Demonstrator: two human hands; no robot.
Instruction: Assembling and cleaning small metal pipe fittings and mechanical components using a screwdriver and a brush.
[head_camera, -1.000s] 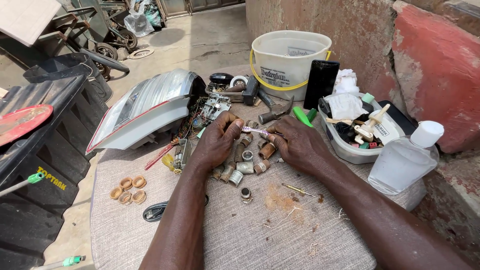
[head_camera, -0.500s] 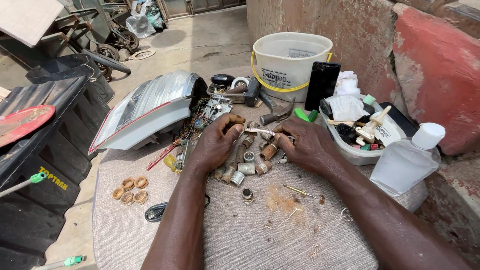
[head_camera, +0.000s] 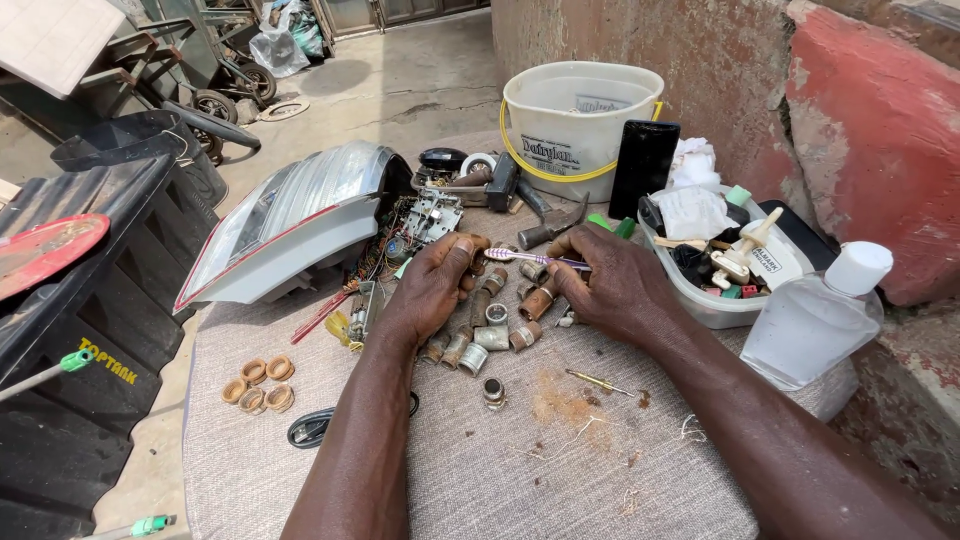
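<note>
The right hand (head_camera: 620, 285) gripped a toothbrush (head_camera: 530, 257) by its handle, bristles toward the left hand (head_camera: 435, 285), which was closed around a rusty metal fitting (head_camera: 478, 243). Both hovered over a heap of small fittings (head_camera: 490, 325) on the cloth-covered tabletop (head_camera: 480, 470), near a white bucket (head_camera: 575, 135).

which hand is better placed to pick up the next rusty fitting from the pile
Left, probably. The left hand rests right over the pile of rusty fittings, fingers curled at it. The right hand is busy holding the toothbrush, so it looks less free.
</note>
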